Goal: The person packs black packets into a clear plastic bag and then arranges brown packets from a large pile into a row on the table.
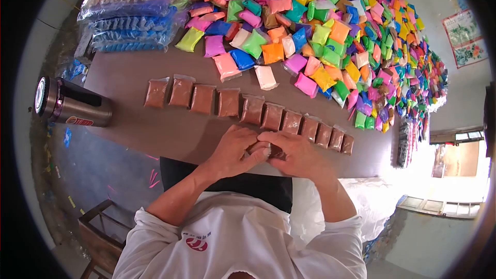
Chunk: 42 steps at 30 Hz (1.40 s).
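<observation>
My left hand (238,150) and my right hand (295,154) meet at the table's near edge, in front of the row of brown packets. Between them, both hands' curled fingers hold a small brown packet (277,151), mostly covered by the fingers. Just beyond, several clear-wrapped brown packets (228,103) lie side by side in a slanting row, from the left (156,93) down to the right (347,144). The middle packets (272,117) are closest to my fingertips.
A large heap of colourful packets (330,36) covers the table's far side and right. Stacked bags of blue and peach packets (132,15) stand at the back left. A steel flask (72,102) lies at the left edge of the brown table (121,80). A wooden chair (101,227) is lower left.
</observation>
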Each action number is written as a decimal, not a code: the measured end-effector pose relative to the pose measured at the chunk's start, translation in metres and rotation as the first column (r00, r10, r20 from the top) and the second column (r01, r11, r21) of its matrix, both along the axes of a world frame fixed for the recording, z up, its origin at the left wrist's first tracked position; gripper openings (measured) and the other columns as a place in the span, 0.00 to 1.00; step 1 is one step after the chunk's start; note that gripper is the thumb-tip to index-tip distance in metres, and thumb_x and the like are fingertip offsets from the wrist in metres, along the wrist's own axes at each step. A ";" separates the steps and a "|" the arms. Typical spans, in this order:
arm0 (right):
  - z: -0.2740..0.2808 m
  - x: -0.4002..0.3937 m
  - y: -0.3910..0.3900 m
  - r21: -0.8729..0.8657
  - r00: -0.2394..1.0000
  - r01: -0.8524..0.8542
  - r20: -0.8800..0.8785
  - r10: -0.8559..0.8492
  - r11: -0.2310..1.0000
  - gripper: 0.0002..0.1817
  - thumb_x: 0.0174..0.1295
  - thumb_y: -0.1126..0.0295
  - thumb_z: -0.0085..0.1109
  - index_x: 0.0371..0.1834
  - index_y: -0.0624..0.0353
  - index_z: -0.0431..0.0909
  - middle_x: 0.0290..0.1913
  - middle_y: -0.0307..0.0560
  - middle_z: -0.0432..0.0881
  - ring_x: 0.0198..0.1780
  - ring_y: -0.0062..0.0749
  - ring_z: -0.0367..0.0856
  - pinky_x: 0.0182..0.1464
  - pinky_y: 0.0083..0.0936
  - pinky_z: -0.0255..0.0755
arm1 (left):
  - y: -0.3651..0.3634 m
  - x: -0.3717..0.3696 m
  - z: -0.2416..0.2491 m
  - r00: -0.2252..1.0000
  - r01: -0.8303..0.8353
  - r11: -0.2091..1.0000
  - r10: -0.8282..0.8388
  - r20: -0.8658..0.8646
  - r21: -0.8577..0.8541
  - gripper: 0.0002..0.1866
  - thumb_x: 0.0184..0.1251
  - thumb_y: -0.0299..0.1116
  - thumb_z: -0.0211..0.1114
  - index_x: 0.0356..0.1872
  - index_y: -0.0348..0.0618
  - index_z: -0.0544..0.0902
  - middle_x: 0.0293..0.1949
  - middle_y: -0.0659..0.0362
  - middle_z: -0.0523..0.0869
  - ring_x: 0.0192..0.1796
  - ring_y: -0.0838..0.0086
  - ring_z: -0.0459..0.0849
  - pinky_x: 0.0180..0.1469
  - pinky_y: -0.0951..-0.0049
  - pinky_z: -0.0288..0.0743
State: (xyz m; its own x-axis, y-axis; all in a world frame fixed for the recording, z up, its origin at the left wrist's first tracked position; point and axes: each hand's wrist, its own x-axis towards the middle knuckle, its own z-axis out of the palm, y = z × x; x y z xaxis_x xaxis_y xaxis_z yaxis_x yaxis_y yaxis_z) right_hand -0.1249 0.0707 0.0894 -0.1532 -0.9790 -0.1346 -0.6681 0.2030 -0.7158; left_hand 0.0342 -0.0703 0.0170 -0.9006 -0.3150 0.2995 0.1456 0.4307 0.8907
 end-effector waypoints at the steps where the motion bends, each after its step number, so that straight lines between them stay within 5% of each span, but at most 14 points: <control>1: 0.006 0.007 -0.003 0.061 0.993 0.051 0.106 -0.057 0.997 0.33 0.54 0.76 0.71 0.67 0.55 0.73 0.47 0.47 0.85 0.43 0.31 0.87 0.49 0.27 0.80 | -0.001 0.001 0.000 1.000 0.016 0.999 -0.017 0.023 0.038 0.15 0.75 0.43 0.60 0.36 0.40 0.83 0.29 0.55 0.80 0.33 0.60 0.79 0.47 0.62 0.69; 2: 0.009 0.012 -0.004 0.128 0.971 0.097 0.207 -0.122 0.987 0.33 0.57 0.77 0.69 0.68 0.54 0.72 0.47 0.48 0.85 0.45 0.33 0.87 0.49 0.27 0.80 | -0.001 0.002 -0.001 0.998 0.033 0.997 -0.037 0.045 0.076 0.16 0.76 0.43 0.59 0.36 0.41 0.83 0.29 0.55 0.81 0.33 0.60 0.79 0.48 0.63 0.69; 3: 0.000 0.017 -0.003 0.020 0.880 0.178 0.443 -0.169 0.984 0.32 0.59 0.76 0.69 0.68 0.56 0.71 0.47 0.47 0.85 0.45 0.32 0.87 0.50 0.28 0.80 | -0.001 0.002 -0.002 0.997 0.074 0.966 -0.079 0.010 0.248 0.16 0.77 0.43 0.58 0.36 0.41 0.83 0.29 0.55 0.81 0.33 0.60 0.79 0.48 0.63 0.69; 5: -0.026 0.026 0.003 -0.120 0.549 0.394 0.826 -0.129 0.911 0.29 0.62 0.76 0.68 0.68 0.58 0.71 0.46 0.47 0.84 0.46 0.31 0.86 0.51 0.28 0.80 | -0.001 0.001 -0.006 0.987 0.158 0.813 -0.138 -0.078 0.560 0.18 0.79 0.44 0.55 0.34 0.42 0.84 0.29 0.55 0.83 0.33 0.61 0.80 0.48 0.63 0.69; 9: -0.055 0.053 0.012 0.028 0.292 0.590 0.924 -0.246 0.807 0.21 0.71 0.63 0.65 0.60 0.64 0.76 0.41 0.40 0.83 0.41 0.23 0.80 0.48 0.24 0.77 | 0.001 0.002 0.003 0.999 0.009 0.982 -0.001 -0.043 0.187 0.22 0.81 0.46 0.51 0.31 0.44 0.85 0.29 0.55 0.84 0.35 0.59 0.80 0.49 0.62 0.68; 13: -0.053 0.060 0.013 -0.046 0.339 0.618 0.916 -0.213 0.785 0.17 0.73 0.61 0.63 0.52 0.65 0.80 0.43 0.39 0.83 0.41 0.19 0.78 0.44 0.19 0.75 | 0.002 0.000 -0.001 1.000 0.012 1.000 -0.012 -0.011 0.004 0.23 0.81 0.46 0.50 0.31 0.46 0.87 0.30 0.55 0.85 0.36 0.57 0.80 0.49 0.61 0.68; 22: -0.075 0.064 0.037 -0.090 0.473 0.713 0.795 -0.381 0.695 0.12 0.73 0.65 0.63 0.48 0.64 0.82 0.40 0.36 0.84 0.42 0.16 0.78 0.49 0.19 0.75 | 0.007 -0.005 0.002 0.998 0.058 0.979 -0.050 0.048 -0.197 0.18 0.76 0.42 0.57 0.26 0.44 0.84 0.33 0.55 0.86 0.38 0.58 0.81 0.50 0.59 0.68; 25: -0.059 0.044 0.082 -0.181 0.533 0.811 0.620 -0.576 0.556 0.11 0.74 0.66 0.60 0.49 0.64 0.82 0.39 0.36 0.83 0.41 0.17 0.79 0.50 0.19 0.76 | 0.006 -0.002 -0.004 0.999 0.008 0.990 -0.001 0.047 -0.139 0.16 0.73 0.39 0.61 0.25 0.42 0.82 0.31 0.57 0.86 0.38 0.60 0.81 0.49 0.60 0.68; 29: -0.026 -0.017 0.153 -0.359 0.440 0.895 0.616 -0.653 0.265 0.10 0.74 0.68 0.57 0.49 0.64 0.81 0.38 0.38 0.83 0.40 0.20 0.79 0.46 0.20 0.75 | 0.014 -0.009 -0.002 0.999 -0.021 0.969 0.032 0.038 -0.246 0.11 0.66 0.32 0.67 0.23 0.41 0.81 0.28 0.60 0.85 0.35 0.63 0.82 0.48 0.61 0.70; 31: -0.033 -0.050 0.193 -0.348 0.321 0.921 0.425 -0.846 0.175 0.13 0.73 0.68 0.56 0.50 0.68 0.80 0.39 0.40 0.82 0.39 0.21 0.81 0.47 0.21 0.78 | 0.016 -0.011 0.000 0.999 -0.028 0.950 0.038 0.027 -0.309 0.11 0.64 0.32 0.69 0.23 0.41 0.81 0.28 0.61 0.85 0.34 0.64 0.82 0.47 0.62 0.69; 37: -0.067 -0.110 0.236 -0.202 0.340 0.928 0.114 -0.933 0.314 0.16 0.71 0.69 0.57 0.57 0.66 0.78 0.37 0.42 0.84 0.39 0.24 0.81 0.50 0.26 0.76 | 0.018 -0.013 -0.003 0.997 -0.049 0.932 0.066 0.035 -0.359 0.11 0.62 0.30 0.70 0.22 0.41 0.80 0.28 0.61 0.85 0.33 0.65 0.81 0.46 0.64 0.69; 42: -0.072 -0.112 0.211 -0.388 0.280 0.851 -0.232 -0.932 0.352 0.23 0.70 0.66 0.58 0.66 0.62 0.75 0.57 0.56 0.81 0.58 0.48 0.78 0.64 0.39 0.69 | 0.020 -0.013 0.000 0.996 -0.070 0.930 0.084 0.025 -0.362 0.10 0.61 0.28 0.70 0.21 0.42 0.80 0.27 0.61 0.85 0.32 0.65 0.80 0.44 0.64 0.68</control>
